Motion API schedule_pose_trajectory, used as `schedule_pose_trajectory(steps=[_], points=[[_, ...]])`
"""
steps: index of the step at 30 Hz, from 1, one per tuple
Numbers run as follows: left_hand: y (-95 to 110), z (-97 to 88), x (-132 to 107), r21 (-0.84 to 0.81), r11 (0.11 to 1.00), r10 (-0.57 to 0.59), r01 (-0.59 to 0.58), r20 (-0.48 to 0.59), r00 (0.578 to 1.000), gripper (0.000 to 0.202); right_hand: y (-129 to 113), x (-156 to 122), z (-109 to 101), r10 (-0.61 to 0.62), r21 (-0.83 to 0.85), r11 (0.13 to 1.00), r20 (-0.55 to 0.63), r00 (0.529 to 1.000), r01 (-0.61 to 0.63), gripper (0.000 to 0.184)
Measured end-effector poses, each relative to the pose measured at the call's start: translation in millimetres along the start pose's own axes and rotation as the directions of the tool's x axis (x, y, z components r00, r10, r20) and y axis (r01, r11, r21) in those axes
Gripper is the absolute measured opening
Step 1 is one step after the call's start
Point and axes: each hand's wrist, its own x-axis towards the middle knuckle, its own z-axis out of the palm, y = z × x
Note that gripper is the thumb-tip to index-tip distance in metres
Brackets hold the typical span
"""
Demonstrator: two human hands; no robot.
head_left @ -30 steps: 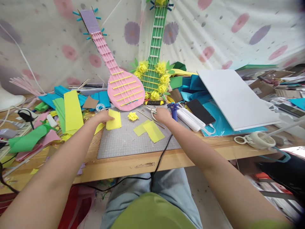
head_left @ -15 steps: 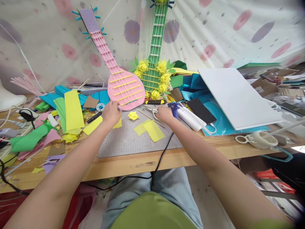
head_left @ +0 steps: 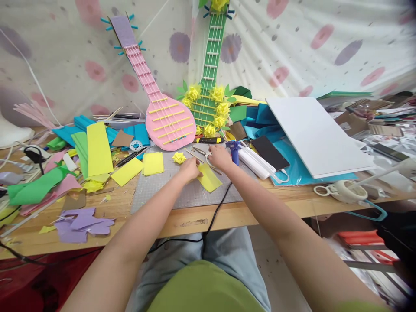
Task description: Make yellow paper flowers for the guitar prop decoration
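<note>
Head view: a yellow paper sheet [head_left: 209, 178] lies on the grey cutting mat [head_left: 169, 195] at frame centre, seemingly still uncut. The left hand [head_left: 191, 168] curls on its edge, the right hand [head_left: 221, 157] curls over scissors [head_left: 202, 151]; I cannot tell either grip. 1 paper flower [head_left: 179, 157] looks finished, just left. The pieces lie loose, in no container.

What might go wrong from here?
The right hand sits against the scissors and may catch the blades. The glue gun lies just beyond, and a black cord runs under that forearm, so a pull might drag it. The left hand may crease the yellow sheet.
</note>
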Motion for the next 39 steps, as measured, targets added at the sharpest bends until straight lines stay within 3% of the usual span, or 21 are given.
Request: schedule_pose_trajectory(steps=[3, 6, 9, 12, 15, 18, 20, 24, 29, 35, 39], points=[[-7.8, -4.7, 0.5, -0.111, 0.994, 0.018, -0.019, -0.019, 1.000, 0.019, -3.2, -5.2, -2.3, -0.028, 0.330, 0.944, 0.059, 0.998, 0.007, 0.023], [-15.9, -9.7, -3.1, -0.288, 0.953, 0.091, -0.098, -0.038, 0.995, 0.010, -3.0, -11.3, 1.5, -0.134, 0.643, 0.765, 0.195, 0.972, -0.024, 0.033], [-18.8, -14.4, -10.1, -0.470, 0.876, 0.101, -0.111, -0.046, 0.994, 0.012, -3.4, -17.2, 4.0, -0.227, 0.763, 0.646, 0.227, 0.947, -0.028, 0.033], [-16.9, -17.1, -17.1, -0.631, 0.776, -0.020, -0.024, -0.063, 0.998, 0.016, -8.2, -21.5, -0.1, -0.311, 0.798, 0.598, 0.145, 0.939, 0.075, 0.034], [-13.7, -17.0, -21.6, -0.801, 0.597, -0.106, 0.029, -0.043, 0.993, 0.018, -15.9, -23.4, -3.3, -0.334, 0.739, 0.656, 0.101, 0.937, 0.154, 0.027], [-10.9, -15.2, -25.3, -0.924, 0.379, -0.116, 0.039, -0.005, 0.993, 0.027, -23.5, -23.6, 0.6, -0.198, 0.660, 0.745, 0.089, 0.976, 0.091, 0.024], [-9.7, -13.9, -28.0, -0.949, 0.310, -0.092, 0.057, 0.030, 0.995, 0.038, -28.4, -23.8, 4.3, -0.093, 0.613, 0.788, 0.039, 0.995, 0.050, 0.022], [-9.5, -11.1, -32.5, -0.933, 0.320, -0.105, 0.165, 0.138, 0.985, 0.047, -38.4, -25.4, 6.0, 0.027, 0.479, 0.878, -0.022, 0.999, -0.013, 0.020], [-11.0, -9.3, -33.7, -0.925, 0.306, -0.164, 0.226, 0.183, 0.969, 0.042, -43.3, -26.6, 3.4, 0.051, 0.351, 0.935, -0.016, 0.999, -0.042, 0.025], [-17.8, -12.1, -28.3, -0.959, 0.282, -0.283, 0.033, -0.050, 0.958, 0.040, -36.4, -24.3, 2.5, 0.109, 0.257, 0.962, -0.067, 0.992, -0.088, 0.027], [-25.1, -14.8, -23.9, -0.933, 0.355, -0.316, -0.054, -0.175, 0.932, 0.038, -33.8, -20.7, 3.4, 0.121, 0.251, 0.964, -0.099, 0.988, -0.093, 0.027]])
